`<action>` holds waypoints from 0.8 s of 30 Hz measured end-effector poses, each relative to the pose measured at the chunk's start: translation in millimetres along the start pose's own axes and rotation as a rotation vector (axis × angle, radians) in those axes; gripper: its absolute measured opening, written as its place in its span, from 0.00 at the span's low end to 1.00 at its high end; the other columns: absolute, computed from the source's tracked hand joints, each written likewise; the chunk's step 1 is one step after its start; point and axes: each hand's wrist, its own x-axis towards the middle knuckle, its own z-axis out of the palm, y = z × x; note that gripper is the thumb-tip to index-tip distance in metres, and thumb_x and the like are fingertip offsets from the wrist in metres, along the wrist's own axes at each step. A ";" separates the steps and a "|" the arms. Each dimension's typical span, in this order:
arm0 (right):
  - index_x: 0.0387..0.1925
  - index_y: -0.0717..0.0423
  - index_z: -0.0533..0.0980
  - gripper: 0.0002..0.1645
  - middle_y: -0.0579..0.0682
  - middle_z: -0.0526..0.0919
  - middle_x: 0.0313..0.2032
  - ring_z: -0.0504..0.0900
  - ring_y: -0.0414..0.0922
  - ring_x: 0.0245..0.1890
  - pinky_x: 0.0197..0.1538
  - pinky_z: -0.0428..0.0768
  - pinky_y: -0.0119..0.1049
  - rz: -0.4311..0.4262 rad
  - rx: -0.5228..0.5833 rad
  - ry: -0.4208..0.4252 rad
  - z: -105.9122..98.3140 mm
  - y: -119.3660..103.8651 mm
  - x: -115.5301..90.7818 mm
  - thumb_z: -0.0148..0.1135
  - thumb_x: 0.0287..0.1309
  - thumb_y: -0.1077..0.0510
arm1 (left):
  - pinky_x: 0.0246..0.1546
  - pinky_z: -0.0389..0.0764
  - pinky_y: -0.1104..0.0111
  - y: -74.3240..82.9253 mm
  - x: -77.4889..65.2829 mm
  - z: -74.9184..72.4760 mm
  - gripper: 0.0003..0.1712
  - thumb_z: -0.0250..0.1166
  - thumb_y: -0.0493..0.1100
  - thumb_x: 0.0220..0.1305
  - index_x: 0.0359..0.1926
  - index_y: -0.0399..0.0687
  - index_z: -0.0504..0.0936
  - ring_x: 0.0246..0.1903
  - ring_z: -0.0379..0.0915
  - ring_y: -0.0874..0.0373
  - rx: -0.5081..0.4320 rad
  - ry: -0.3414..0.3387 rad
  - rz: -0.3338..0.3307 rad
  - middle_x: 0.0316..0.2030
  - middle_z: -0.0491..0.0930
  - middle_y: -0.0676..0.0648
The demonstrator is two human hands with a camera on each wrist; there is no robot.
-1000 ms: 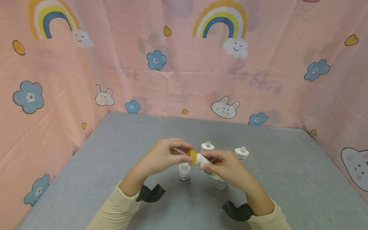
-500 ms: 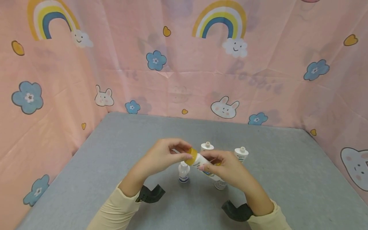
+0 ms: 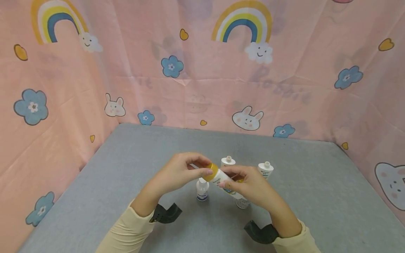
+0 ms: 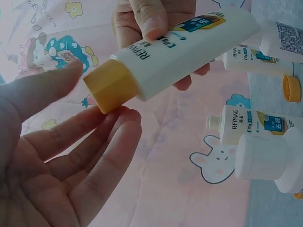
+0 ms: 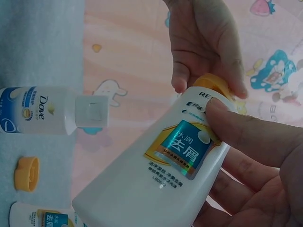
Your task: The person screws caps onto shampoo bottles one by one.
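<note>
My right hand grips a white shampoo bottle by its upper body, thumb across the front near the label. The bottle is held tilted above the table, its cap end up and to the left. The yellow cap sits on that end. My left hand pinches the cap between thumb and fingertips. Two white bottles with bare necks, one at the back and one to the right, stand behind my hands. A white Dove bottle with a white flip cap stands below the held bottle.
A loose yellow cap lies on the grey tabletop. Another bottle stands partly hidden beneath my right hand. A pink patterned cloth encloses the table at the back and sides.
Slightly more of the yellow cap shows at my left fingertips than a second ago, and the bottle's cap end has shifted a little. Both hands stay in nearly the same place.
</note>
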 end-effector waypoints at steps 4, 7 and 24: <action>0.51 0.57 0.83 0.18 0.49 0.88 0.41 0.83 0.39 0.37 0.43 0.83 0.31 0.002 0.014 -0.005 -0.1 -1.7 -0.6 0.69 0.60 0.54 | 0.45 0.83 0.70 -0.5 -0.3 1.3 0.13 0.70 0.45 0.63 0.48 0.49 0.86 0.43 0.80 0.62 -0.012 -0.003 0.024 0.42 0.86 0.52; 0.51 0.58 0.83 0.19 0.50 0.88 0.41 0.83 0.39 0.37 0.41 0.83 0.31 0.005 0.027 -0.010 -0.2 -2.1 -1.0 0.69 0.60 0.55 | 0.45 0.83 0.71 -1.3 -0.6 1.5 0.13 0.70 0.43 0.63 0.48 0.49 0.86 0.44 0.80 0.61 -0.015 -0.012 0.064 0.43 0.86 0.51; 0.51 0.57 0.83 0.19 0.50 0.88 0.42 0.83 0.38 0.37 0.44 0.84 0.34 -0.016 0.013 -0.011 -0.7 -1.3 -0.6 0.69 0.60 0.54 | 0.46 0.83 0.69 0.6 -1.5 -0.8 0.11 0.70 0.46 0.62 0.46 0.51 0.88 0.43 0.80 0.62 -0.021 0.023 0.026 0.42 0.85 0.54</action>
